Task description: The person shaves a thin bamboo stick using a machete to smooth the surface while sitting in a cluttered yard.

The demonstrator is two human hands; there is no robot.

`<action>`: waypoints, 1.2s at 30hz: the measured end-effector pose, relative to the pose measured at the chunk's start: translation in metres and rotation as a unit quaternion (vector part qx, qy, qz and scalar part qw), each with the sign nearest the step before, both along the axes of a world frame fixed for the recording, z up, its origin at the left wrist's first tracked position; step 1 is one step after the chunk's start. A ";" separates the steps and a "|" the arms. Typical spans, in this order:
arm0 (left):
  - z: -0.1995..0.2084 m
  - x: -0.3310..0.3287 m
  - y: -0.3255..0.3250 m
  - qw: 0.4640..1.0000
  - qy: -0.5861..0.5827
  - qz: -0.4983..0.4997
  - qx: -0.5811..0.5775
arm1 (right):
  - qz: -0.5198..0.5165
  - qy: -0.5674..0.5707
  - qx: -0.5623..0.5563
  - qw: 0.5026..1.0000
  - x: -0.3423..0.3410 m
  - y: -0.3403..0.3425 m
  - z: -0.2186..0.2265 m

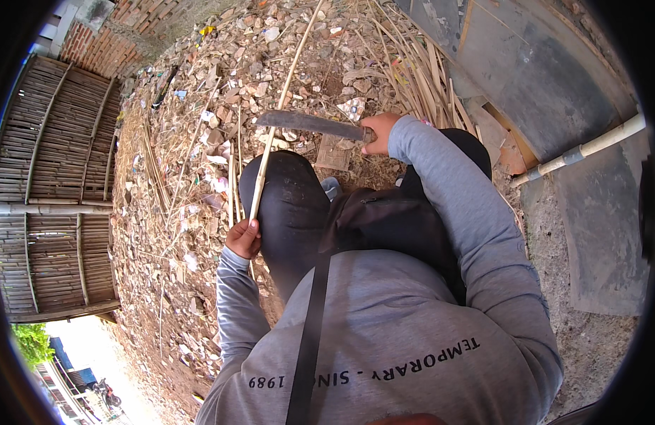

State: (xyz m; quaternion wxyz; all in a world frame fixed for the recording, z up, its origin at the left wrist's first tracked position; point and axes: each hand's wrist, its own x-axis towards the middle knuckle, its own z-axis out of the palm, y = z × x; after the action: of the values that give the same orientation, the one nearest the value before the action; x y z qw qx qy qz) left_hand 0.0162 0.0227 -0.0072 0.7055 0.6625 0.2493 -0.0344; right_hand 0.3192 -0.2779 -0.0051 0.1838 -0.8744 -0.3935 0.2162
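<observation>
My left hand (243,239) is closed around the near end of a long, pale bamboo strip (282,106). The strip runs away from me past my left knee and out toward the top of the view. In my right hand (381,133) is the handle of a machete (310,123), gripped above my right knee. Its dark, broad blade points left, and its tip end crosses over the strip; whether the two touch I cannot tell. Several thinner strips (232,177) lie beside my left knee, close to my left hand.
Stony, littered ground (200,156) spreads in front and to the left. A pile of split bamboo strips (430,78) lies ahead right. Grey panels (529,85) and a bamboo pole (589,149) stand at right. A bamboo-slat wall (51,142) is at far left.
</observation>
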 end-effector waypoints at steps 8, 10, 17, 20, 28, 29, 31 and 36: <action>-0.017 -0.001 0.004 0.999 -0.040 0.020 0.017 | -0.066 -0.075 -0.003 0.995 -0.003 0.001 0.014; -0.015 0.002 0.001 0.999 -0.026 0.016 0.039 | -0.073 -0.113 0.005 0.991 -0.005 -0.002 0.018; -0.013 0.000 -0.003 0.985 -0.053 0.020 0.162 | -0.128 -0.063 -0.007 0.990 0.009 -0.009 0.018; -0.012 0.001 -0.003 0.986 -0.026 0.007 0.165 | -0.124 -0.102 -0.001 0.987 0.010 -0.009 0.015; 0.009 0.000 -0.014 0.975 0.003 -0.015 0.223 | -0.073 -0.069 -0.007 0.995 0.000 0.000 0.016; 0.012 0.000 -0.012 0.973 0.026 -0.024 0.227 | -0.072 -0.071 -0.007 0.995 0.004 -0.001 0.013; 0.023 0.001 -0.017 0.975 0.037 -0.021 0.218 | -0.106 -0.090 -0.004 0.990 0.008 -0.002 0.015; 0.037 0.004 -0.021 0.894 0.062 -0.097 0.433 | -0.063 -0.111 0.006 0.992 0.001 -0.001 0.011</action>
State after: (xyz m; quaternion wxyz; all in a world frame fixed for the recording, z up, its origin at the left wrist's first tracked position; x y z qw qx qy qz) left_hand 0.0202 0.0016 0.0296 0.3251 0.9197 0.2176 -0.0327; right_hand 0.3206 -0.2790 0.0064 0.1577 -0.9149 -0.3571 0.1028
